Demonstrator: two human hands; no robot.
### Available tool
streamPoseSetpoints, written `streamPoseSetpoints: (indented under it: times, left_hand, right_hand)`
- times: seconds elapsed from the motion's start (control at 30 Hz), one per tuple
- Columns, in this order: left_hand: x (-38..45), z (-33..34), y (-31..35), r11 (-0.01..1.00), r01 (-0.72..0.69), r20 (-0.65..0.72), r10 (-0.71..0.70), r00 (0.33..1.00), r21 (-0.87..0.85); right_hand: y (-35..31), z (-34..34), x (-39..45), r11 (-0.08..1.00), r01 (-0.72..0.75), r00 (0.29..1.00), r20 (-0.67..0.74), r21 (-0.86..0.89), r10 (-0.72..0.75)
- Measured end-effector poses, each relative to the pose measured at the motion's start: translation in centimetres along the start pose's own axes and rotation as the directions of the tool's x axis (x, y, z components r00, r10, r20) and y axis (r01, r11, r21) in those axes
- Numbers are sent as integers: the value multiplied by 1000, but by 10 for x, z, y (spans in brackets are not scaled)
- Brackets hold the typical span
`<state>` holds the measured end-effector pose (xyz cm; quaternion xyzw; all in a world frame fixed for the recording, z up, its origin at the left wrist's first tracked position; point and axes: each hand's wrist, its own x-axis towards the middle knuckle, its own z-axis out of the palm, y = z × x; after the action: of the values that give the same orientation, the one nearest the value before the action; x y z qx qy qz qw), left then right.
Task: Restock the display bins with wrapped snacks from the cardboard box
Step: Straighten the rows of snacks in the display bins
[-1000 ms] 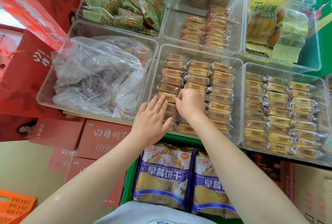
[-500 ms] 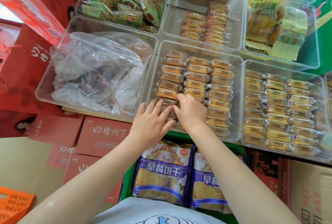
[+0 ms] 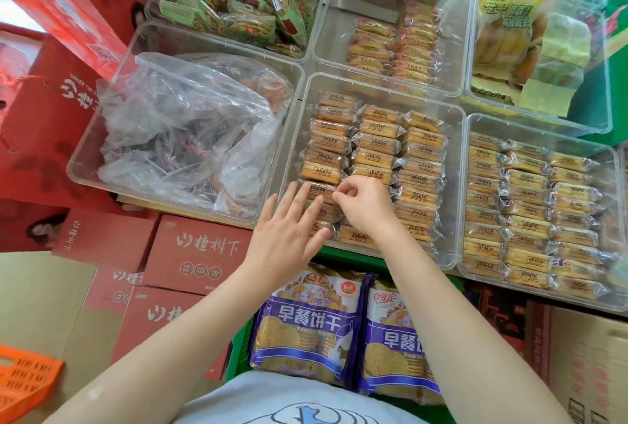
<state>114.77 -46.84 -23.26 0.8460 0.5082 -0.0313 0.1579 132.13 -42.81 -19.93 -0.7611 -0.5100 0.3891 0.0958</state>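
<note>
Nearest the camera, two purple biscuit bags (image 3: 306, 325) stand side by side in a green crate (image 3: 243, 352), with red cartons (image 3: 200, 250) stacked to their left and a cardboard box (image 3: 591, 366) at the right edge. Above them both hands reach into the middle clear bin (image 3: 453, 185). The left hand (image 3: 289, 224) lies flat with its fingers straight and spread, pressing on the wrapped snacks (image 3: 377, 148) at the near end of the left column. The right hand (image 3: 365, 204) is touching it, fingers curled, thumb and forefinger pinching the crimped end of one packet in that column. The snacks lie in three columns running away from the camera, each packet's long axis pointing left to right. Left of this bin another holds a crumpled plastic bag (image 3: 190, 131); right of it a bin (image 3: 611, 158) holds similar packets in rows
</note>
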Motion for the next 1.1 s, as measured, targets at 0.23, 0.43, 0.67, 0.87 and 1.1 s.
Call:
streamPoseSetpoints:
  times: [0.23, 0.43, 0.67, 0.87, 1.1]
  left_hand:
    - [-9, -1, -2, 999, -28, -99, 32, 995, 39]
    - [0, -5, 4, 994, 6, 63, -13, 998, 112]
    - [4, -11, 4, 997, 19, 125, -29, 992, 74]
    - [-14, -6, -2, 994, -98, 60, 95, 994, 46]
    - [-13, -5, 7, 996, -28, 79, 22, 997, 84]
  right_hand:
    - [8, -4, -2, 981, 20, 999, -31, 192, -15]
    - [-1, 4, 7, 999, 7, 998, -55, -42, -9]
    - [-2, 13, -4, 987, 22, 984, -173, -162, -50]
    - [5, 11, -30, 921, 154, 978, -79, -359, -194]
    - [-5, 13, -22, 911, -1, 1000, -7, -412, -2]
